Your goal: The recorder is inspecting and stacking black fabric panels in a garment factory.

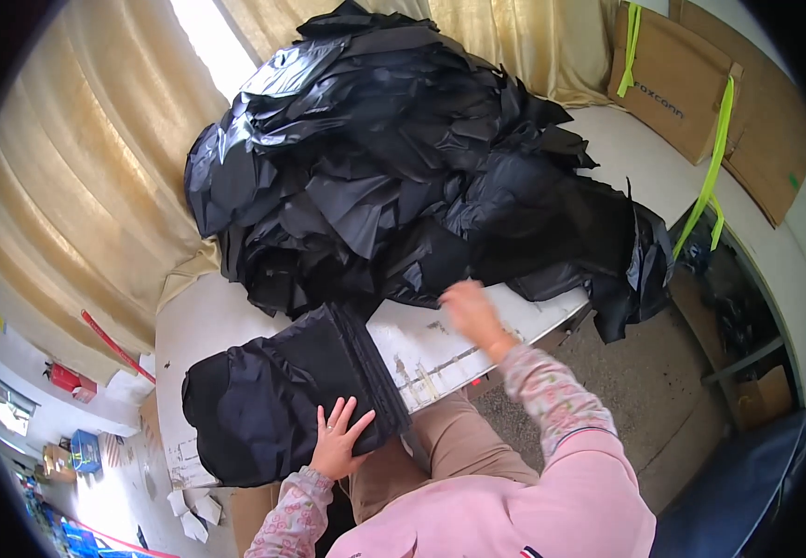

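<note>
White worktop [421,349] held a big bag heap [403,158]. Left hand [338,437] lay spread on the folded stack [282,400]; right hand [471,312], blurred, grip unclear, neared the heap. Best press the stack flat.

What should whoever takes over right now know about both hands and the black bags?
Left hand: open, flat on the stack of folded black bags at the white table's near edge.
Right hand: blurred, reaching to the foot of the loose bag heap; grip unclear.
Done: one neat stack.
Left: the large heap looks unsorted.
</note>
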Tool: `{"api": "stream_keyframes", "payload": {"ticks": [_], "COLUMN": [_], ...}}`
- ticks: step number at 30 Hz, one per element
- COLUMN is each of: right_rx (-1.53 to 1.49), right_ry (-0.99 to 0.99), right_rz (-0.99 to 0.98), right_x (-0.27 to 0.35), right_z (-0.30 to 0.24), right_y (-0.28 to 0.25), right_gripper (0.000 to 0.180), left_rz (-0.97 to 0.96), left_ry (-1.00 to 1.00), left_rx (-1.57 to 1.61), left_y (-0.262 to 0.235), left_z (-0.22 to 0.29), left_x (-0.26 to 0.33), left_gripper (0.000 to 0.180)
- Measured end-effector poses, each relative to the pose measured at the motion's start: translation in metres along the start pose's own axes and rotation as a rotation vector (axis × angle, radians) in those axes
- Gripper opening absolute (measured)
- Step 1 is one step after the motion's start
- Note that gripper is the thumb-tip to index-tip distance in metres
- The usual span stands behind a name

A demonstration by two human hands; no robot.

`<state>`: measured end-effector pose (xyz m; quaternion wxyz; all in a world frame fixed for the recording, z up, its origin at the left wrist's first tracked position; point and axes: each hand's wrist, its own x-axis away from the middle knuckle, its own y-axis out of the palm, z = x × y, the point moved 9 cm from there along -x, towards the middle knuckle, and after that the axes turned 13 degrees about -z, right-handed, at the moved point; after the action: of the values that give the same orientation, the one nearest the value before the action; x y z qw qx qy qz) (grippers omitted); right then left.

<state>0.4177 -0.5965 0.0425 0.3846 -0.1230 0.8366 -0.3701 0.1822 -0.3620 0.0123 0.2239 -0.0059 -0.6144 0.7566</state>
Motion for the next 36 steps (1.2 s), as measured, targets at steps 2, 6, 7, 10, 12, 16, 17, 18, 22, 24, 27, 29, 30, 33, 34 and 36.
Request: {"api": "stream_keyframes", "payload": {"ticks": [2, 6, 7, 10, 12, 16, 17, 18, 22, 24, 27, 29, 30, 33, 34, 36], "right_rx": [0.248, 0.913, 0.95, 0.85, 0.829, 0.625, 0.61, 0.589, 0.576, 0.599, 0.582, 0.529, 0.525, 0.534, 0.513, 0.239], "right_ry": [0.306, 0.513, 0.523, 0.578, 0.518, 0.173, 0.102, 0.017, -0.131, -0.14, -0.215, -0.285, -0.296, -0.4, -0.416, -0.255], "right_rz": [-0.075, -0.159, -0.181, -0.437, -0.283, 0.18, 0.22, 0.232, 0.178, 0.104, -0.047, -0.109, -0.109, 0.307, 0.309, 0.353], "right_x": [0.019, 0.04, 0.04, 0.032, 0.023, -0.014, -0.023, -0.03, -0.059, -0.071, -0.085, -0.09, -0.093, -0.087, -0.081, -0.053], "right_z": [0.089, 0.158, 0.159, 0.178, 0.165, 0.064, 0.034, 0.003, -0.116, -0.145, -0.177, -0.189, -0.191, -0.204, -0.207, -0.192], "right_y": [-0.044, -0.093, -0.098, -0.096, -0.112, -0.188, -0.206, -0.223, -0.267, -0.261, -0.24, -0.224, -0.217, -0.233, -0.223, -0.211], "right_gripper": [0.018, 0.033, 0.028, 0.021, 0.017, 0.021, 0.021, 0.022, 0.018, 0.015, 0.024, 0.022, 0.022, 0.022, 0.022, 0.03], "left_rz": [-0.053, -0.095, -0.082, -0.044, -0.002, 0.159, 0.204, 0.26, 0.371, 0.393, 0.536, 0.68, 0.688, 0.775, 0.854, 0.827], "left_ry": [0.041, 0.119, 0.127, 0.185, 0.223, 0.315, 0.307, 0.322, 0.392, 0.437, 0.478, 0.424, 0.446, 0.361, 0.453, 0.32], "left_rx": [0.073, 0.286, 0.272, 0.273, 0.289, 0.381, 0.427, 0.46, 0.455, 0.462, 0.483, 0.607, 0.882, 1.182, 1.185, 1.342], "left_y": [-0.012, -0.037, -0.047, -0.06, -0.063, -0.084, -0.092, -0.104, -0.152, -0.161, -0.168, -0.171, -0.169, -0.188, -0.196, -0.186], "left_z": [0.008, 0.016, 0.022, 0.034, 0.042, 0.061, 0.063, 0.067, 0.098, 0.13, 0.158, 0.147, 0.135, 0.097, 0.089, 0.061], "left_x": [-0.002, 0.001, 0.002, -0.004, -0.013, -0.031, -0.037, -0.045, -0.072, -0.084, -0.09, -0.084, -0.085, -0.079, -0.067, -0.066], "left_gripper": [0.083, 0.083, 0.077, 0.064, 0.058, 0.052, 0.052, 0.054, 0.1, 0.117, 0.115, 0.107, 0.081, 0.032, 0.03, 0.031]}}
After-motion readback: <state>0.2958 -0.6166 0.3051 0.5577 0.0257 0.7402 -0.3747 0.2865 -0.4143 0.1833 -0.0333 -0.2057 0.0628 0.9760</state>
